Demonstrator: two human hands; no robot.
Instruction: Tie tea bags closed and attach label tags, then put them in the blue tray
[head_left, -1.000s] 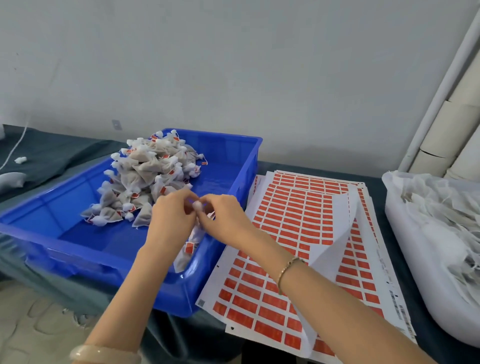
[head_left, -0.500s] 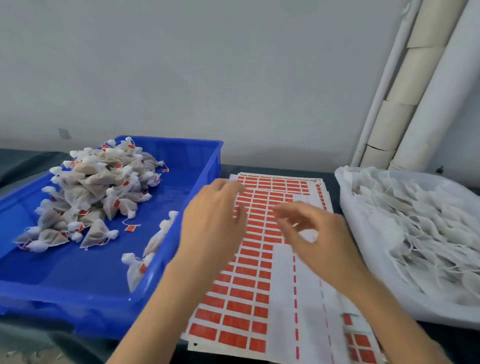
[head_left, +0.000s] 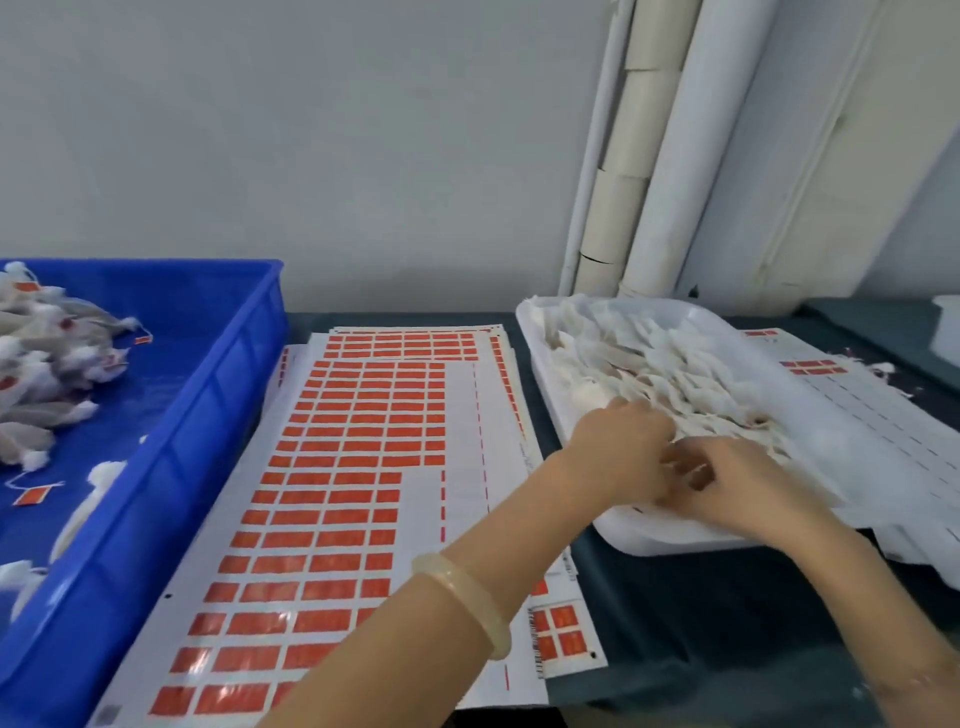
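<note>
The blue tray stands at the left with a heap of tied, tagged tea bags in it. A sheet of red label tags lies in the middle of the table. At the right a white tray holds a pile of loose white tea bags. My left hand and my right hand are both in the near edge of that pile, fingertips meeting among the bags. Blur hides whether either hand has a bag pinched.
More label sheets lie under and beside the white tray at the right. Cardboard tubes and white pipes lean against the wall behind it. A white container shows at the far right edge. Dark cloth covers the table.
Both hands let go of a finished bag over the blue tray, crossed the label sheet to the right, and now reach into the white tray's pile. The view has swung right.
</note>
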